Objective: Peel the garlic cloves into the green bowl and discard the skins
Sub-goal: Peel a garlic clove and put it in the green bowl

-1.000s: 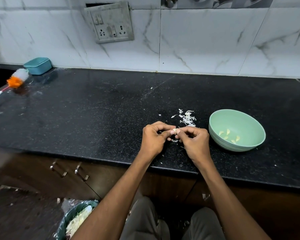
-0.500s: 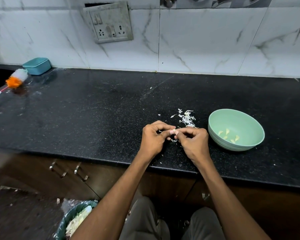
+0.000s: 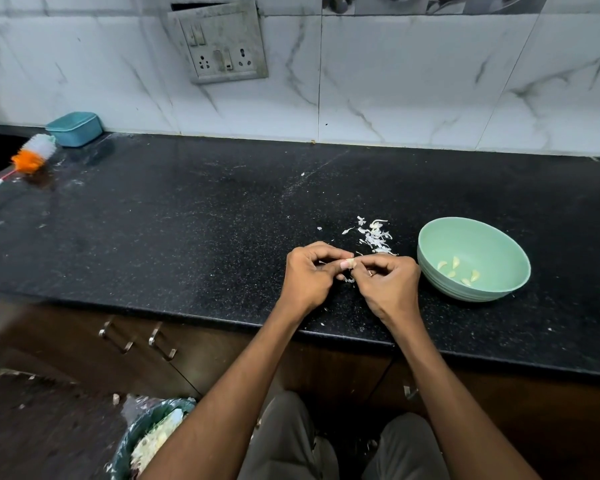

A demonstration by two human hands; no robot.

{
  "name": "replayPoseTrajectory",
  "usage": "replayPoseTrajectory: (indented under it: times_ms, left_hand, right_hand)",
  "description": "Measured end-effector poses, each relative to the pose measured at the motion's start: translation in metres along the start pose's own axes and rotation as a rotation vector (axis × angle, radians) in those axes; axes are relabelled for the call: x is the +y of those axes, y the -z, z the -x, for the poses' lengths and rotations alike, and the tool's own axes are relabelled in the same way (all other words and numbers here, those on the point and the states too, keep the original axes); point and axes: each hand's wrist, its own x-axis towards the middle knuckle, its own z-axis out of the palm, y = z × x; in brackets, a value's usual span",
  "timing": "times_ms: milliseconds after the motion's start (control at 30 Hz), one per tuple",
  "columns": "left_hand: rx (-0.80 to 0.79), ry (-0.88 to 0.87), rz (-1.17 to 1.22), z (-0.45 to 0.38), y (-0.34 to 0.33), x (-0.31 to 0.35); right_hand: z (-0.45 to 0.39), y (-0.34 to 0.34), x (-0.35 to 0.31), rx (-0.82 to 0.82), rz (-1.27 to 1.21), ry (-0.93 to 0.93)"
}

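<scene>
Left hand (image 3: 309, 271) and right hand (image 3: 387, 284) meet fingertip to fingertip just left of the green bowl (image 3: 492, 292), both pinching one garlic clove (image 3: 349, 263) above the black counter (image 3: 187, 220). Peeled cloves (image 3: 459, 271) (about five) lie in the bowl; loose skins (image 3: 374, 237) are scattered on the counter just left of the bowl, beyond the hands.

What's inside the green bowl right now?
The green bowl holds a handful of peeled garlic cloves, pale yellow, lying loose near its bottom. No skins show among them. Its near inner wall is hidden behind the rim, so anything resting there cannot be seen.
</scene>
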Motion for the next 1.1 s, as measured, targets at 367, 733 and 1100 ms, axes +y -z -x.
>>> replayPoseTrajectory:
  times_ms: [367,733,1100]
  left_hand:
    - [0.046,0.065,0.0,0.0001,0.0009,0.0]
    - [0.05,0.079,-0.021,0.001,0.0021,0.0047]
    - [0.029,0.058,-0.009,0.0015,0.0032,0.0058]
  right_hand:
    - [-0.0011,-0.002,0.0012,0.045,-0.011,-0.006]
    - [-0.0003,-0.0026,0.0007,0.0,0.002,0.027]
    - [-0.0002,-0.0048,0.0004,0.028,0.02,0.029]
